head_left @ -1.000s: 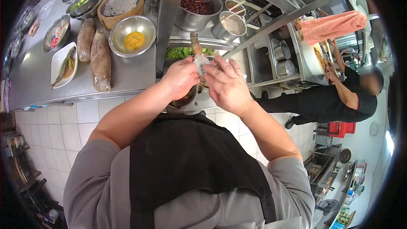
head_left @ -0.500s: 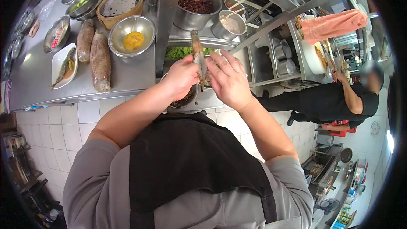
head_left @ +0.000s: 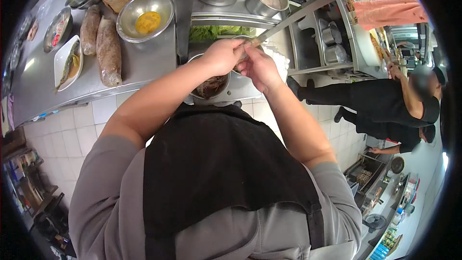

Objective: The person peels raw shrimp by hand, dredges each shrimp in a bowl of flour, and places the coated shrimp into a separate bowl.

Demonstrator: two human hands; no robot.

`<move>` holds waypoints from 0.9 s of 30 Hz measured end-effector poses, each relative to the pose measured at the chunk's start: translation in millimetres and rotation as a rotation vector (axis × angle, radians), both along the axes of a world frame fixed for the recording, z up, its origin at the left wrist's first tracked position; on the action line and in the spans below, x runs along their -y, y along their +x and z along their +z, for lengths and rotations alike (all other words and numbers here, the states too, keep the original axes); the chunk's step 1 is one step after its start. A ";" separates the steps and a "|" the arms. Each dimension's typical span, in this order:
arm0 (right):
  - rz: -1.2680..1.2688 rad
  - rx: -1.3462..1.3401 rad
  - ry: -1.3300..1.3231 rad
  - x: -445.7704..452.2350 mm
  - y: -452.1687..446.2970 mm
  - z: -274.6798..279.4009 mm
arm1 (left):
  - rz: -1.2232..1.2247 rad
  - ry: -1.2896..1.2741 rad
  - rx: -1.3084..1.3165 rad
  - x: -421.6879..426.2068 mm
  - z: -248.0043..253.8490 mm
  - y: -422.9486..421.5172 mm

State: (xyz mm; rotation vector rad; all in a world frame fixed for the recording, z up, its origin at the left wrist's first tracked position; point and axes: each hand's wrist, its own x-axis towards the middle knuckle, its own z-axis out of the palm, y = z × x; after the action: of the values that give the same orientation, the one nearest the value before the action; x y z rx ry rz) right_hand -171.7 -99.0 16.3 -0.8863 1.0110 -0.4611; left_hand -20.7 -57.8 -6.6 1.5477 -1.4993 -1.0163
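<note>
The left hand (head_left: pixel 224 57) is reached forward and inward on a bent elbow, its forearm slanted across the near-left side of the bowl of dark food (head_left: pixel 210 85). The right hand (head_left: pixel 260 67) is brought in from the right of that bowl, wrist raised and knuckles turned outward. Both hands are held close together just beyond and to the right of the bowl of dark food. The left fingers are curled in, nearly closed, and the right thumb and forefinger are pinched, the other fingers loosely bent. Between the fingertips a slim brownish piece of food (head_left: pixel 254 42) is gripped, mostly hidden by the hands. Leafy greens (head_left: pixel 211 32) are seen beyond the bowl of dark food, and a crumpled white cloth (head_left: pixel 279 60) to its right. Well to its left, on the tabletop (head_left: pixel 144 60), an egg bowl (head_left: pixel 166 19) and two wrapped rolls (head_left: pixel 109 53) are set
</note>
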 end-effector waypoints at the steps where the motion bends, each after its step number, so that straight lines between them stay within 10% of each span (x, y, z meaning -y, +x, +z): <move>1: -0.067 0.045 0.069 -2.7 -0.6 -1.1 | 0.009 -0.172 0.065 -0.2 -11.6 -2.4; 8: -0.094 -0.183 0.051 14.4 -26.4 -44.5 | -0.185 0.459 -0.050 -17.9 -20.2 13.2; 11: -0.107 -0.251 0.038 29.8 -34.9 -64.9 | -0.063 0.202 0.342 -33.9 -61.7 21.0; 17: -0.098 -0.300 0.051 40.3 -57.6 -60.1 | -0.267 0.603 0.772 -52.0 -83.8 14.6; 27: 0.041 -0.436 -0.932 103.8 -16.6 59.1 | -0.043 0.598 0.665 -54.0 -123.2 8.0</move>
State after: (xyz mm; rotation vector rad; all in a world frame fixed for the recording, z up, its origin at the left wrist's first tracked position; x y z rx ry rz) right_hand -188.3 -202.8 75.5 -1.8974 1.1708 -0.7424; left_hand -12.6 -3.8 -129.9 2.4642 -1.7504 -1.0936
